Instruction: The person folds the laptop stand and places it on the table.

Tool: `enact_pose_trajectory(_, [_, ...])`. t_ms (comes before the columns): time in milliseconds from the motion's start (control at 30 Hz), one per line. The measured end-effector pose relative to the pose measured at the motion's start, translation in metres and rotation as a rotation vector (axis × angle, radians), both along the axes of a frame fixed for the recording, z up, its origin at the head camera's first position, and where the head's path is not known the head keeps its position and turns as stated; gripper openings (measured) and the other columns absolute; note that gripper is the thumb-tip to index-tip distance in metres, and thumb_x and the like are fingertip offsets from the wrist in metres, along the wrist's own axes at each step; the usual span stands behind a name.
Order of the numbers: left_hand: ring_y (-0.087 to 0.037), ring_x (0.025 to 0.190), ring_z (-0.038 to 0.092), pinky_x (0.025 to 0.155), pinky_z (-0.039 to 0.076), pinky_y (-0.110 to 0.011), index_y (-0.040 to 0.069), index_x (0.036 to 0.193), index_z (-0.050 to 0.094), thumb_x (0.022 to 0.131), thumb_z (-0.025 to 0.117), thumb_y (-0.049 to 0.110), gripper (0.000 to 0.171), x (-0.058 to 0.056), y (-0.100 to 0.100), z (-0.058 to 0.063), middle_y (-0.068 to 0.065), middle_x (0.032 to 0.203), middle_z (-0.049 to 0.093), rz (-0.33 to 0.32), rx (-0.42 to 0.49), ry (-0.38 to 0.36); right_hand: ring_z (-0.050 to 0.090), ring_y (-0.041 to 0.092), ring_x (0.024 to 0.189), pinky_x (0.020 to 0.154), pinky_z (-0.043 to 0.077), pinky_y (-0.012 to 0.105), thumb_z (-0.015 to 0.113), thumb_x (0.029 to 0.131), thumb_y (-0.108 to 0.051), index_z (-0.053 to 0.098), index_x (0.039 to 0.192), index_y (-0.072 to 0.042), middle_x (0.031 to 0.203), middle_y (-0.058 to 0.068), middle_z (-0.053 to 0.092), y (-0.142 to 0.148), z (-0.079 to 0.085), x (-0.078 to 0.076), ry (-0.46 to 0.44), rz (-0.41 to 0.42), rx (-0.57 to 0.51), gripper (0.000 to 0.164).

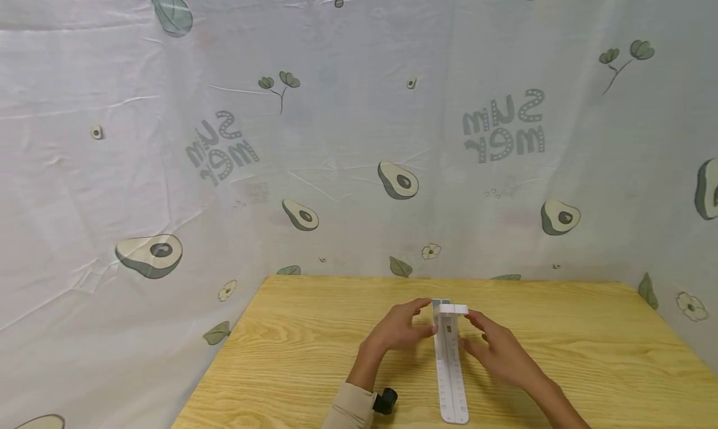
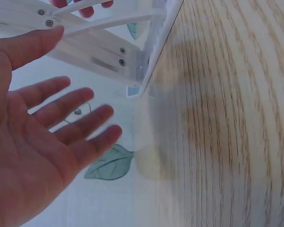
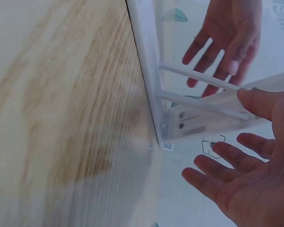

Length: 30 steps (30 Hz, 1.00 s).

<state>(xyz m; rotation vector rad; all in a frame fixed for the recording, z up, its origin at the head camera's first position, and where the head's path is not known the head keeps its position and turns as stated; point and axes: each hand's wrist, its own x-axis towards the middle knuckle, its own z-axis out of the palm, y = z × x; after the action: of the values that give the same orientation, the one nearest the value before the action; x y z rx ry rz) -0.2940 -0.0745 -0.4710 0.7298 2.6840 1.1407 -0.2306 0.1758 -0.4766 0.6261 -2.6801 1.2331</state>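
Observation:
A white folding stand (image 1: 451,379) stands on the wooden table, its long flat base reaching toward me. Its upright (image 2: 97,52) rises at the far end, with two thin slanted struts (image 3: 203,106) joining it to the base. On the left side of the upright is my left hand (image 1: 399,327), fingers spread and thumb close to a strut in the left wrist view. My right hand (image 1: 502,354) flanks the right side, its fingers extended and the thumb over the upper strut end in the right wrist view. Whether either thumb touches cannot be told.
The wooden table (image 1: 303,354) ends at a pale cloth backdrop (image 1: 348,136) printed with avocados and leaves. A black device (image 1: 385,401) sits on the left wrist by a beige sleeve (image 1: 349,406).

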Motion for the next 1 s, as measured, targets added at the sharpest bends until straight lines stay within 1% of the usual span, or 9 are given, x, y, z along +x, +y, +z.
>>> enact_pose_trajectory(100, [-0.040, 0.145, 0.058, 0.112, 0.055, -0.053, 0.012, 0.161, 0.049, 0.104, 0.074, 0.030, 0.065, 0.000, 0.001, 0.000, -0.011, 0.162, 0.056, -0.030, 0.028, 0.013, 0.051, 0.059, 0.142, 0.106, 0.052, 0.071, 0.069, 0.107, -0.022, 0.050, 0.156, -0.003, 0.158, 0.031, 0.053, -0.001, -0.002, -0.007, -0.007, 0.004, -0.020, 0.056])
enact_pose_trajectory(200, [-0.039, 0.145, 0.058, 0.112, 0.055, -0.052, 0.014, 0.162, 0.048, 0.104, 0.074, 0.031, 0.066, 0.000, 0.003, -0.001, -0.009, 0.163, 0.054, -0.041, 0.051, 0.014, 0.050, 0.059, 0.144, 0.108, 0.050, 0.072, 0.067, 0.108, -0.023, 0.050, 0.156, -0.006, 0.159, 0.028, 0.053, -0.002, -0.006, -0.014, -0.015, 0.011, -0.042, 0.054])
enact_pose_trajectory(267, [-0.040, 0.145, 0.058, 0.113, 0.055, -0.053, 0.014, 0.162, 0.048, 0.104, 0.073, 0.030, 0.066, -0.001, 0.004, -0.001, -0.011, 0.164, 0.053, -0.053, 0.075, 0.007, 0.050, 0.058, 0.144, 0.107, 0.051, 0.071, 0.065, 0.109, -0.024, 0.051, 0.156, -0.007, 0.159, 0.028, 0.053, -0.002, -0.009, -0.017, -0.015, 0.014, -0.054, 0.052])
enact_pose_trajectory(367, [-0.041, 0.145, 0.058, 0.114, 0.054, -0.053, 0.013, 0.163, 0.047, 0.105, 0.072, 0.028, 0.065, -0.002, 0.006, -0.003, -0.013, 0.165, 0.052, -0.063, 0.104, -0.002, 0.051, 0.057, 0.143, 0.106, 0.053, 0.069, 0.062, 0.110, -0.024, 0.051, 0.156, -0.006, 0.159, 0.028, 0.052, -0.001, -0.012, -0.022, -0.010, 0.042, -0.073, 0.051])
enact_pose_trajectory(433, [-0.041, 0.144, 0.059, 0.114, 0.054, -0.051, 0.013, 0.160, 0.050, 0.106, 0.071, 0.028, 0.061, -0.002, 0.007, -0.004, -0.013, 0.163, 0.054, -0.064, 0.108, 0.009, 0.053, 0.057, 0.142, 0.104, 0.056, 0.064, 0.060, 0.111, -0.024, 0.051, 0.156, -0.006, 0.159, 0.028, 0.053, 0.000, -0.015, -0.025, 0.001, 0.064, -0.088, 0.049])
enact_pose_trajectory(567, [-0.037, 0.139, 0.064, 0.110, 0.058, -0.044, 0.015, 0.151, 0.062, 0.107, 0.068, 0.030, 0.046, -0.004, 0.008, -0.006, -0.007, 0.155, 0.063, -0.044, 0.092, 0.058, 0.056, 0.055, 0.140, 0.100, 0.060, 0.055, 0.058, 0.112, -0.020, 0.055, 0.153, -0.006, 0.156, 0.026, 0.057, -0.001, -0.020, -0.030, 0.039, 0.096, -0.126, 0.043])
enact_pose_trajectory(667, [-0.036, 0.136, 0.066, 0.106, 0.060, -0.040, 0.014, 0.144, 0.068, 0.109, 0.066, 0.029, 0.039, -0.005, 0.010, -0.008, -0.007, 0.149, 0.068, -0.039, 0.104, 0.080, 0.058, 0.053, 0.139, 0.099, 0.061, 0.051, 0.058, 0.112, -0.018, 0.060, 0.149, -0.007, 0.152, 0.024, 0.061, -0.002, -0.023, -0.033, 0.053, 0.083, -0.157, 0.038])
enact_pose_trajectory(867, [-0.038, 0.134, 0.068, 0.103, 0.061, -0.036, 0.009, 0.140, 0.070, 0.108, 0.068, 0.026, 0.036, -0.005, 0.013, -0.012, -0.011, 0.144, 0.070, -0.040, 0.139, 0.110, 0.062, 0.049, 0.136, 0.100, 0.062, 0.050, 0.059, 0.112, -0.018, 0.066, 0.141, -0.010, 0.144, 0.020, 0.068, -0.004, -0.025, -0.036, 0.023, 0.023, -0.173, 0.031])
enact_pose_trajectory(1000, [-0.034, 0.132, 0.070, 0.103, 0.061, -0.034, 0.010, 0.138, 0.072, 0.108, 0.067, 0.026, 0.034, -0.005, 0.015, -0.013, -0.009, 0.141, 0.073, -0.030, 0.140, 0.143, 0.066, 0.047, 0.132, 0.098, 0.062, 0.051, 0.059, 0.112, -0.018, 0.068, 0.138, -0.010, 0.140, 0.019, 0.071, -0.006, -0.026, -0.037, 0.062, 0.003, -0.158, 0.029])
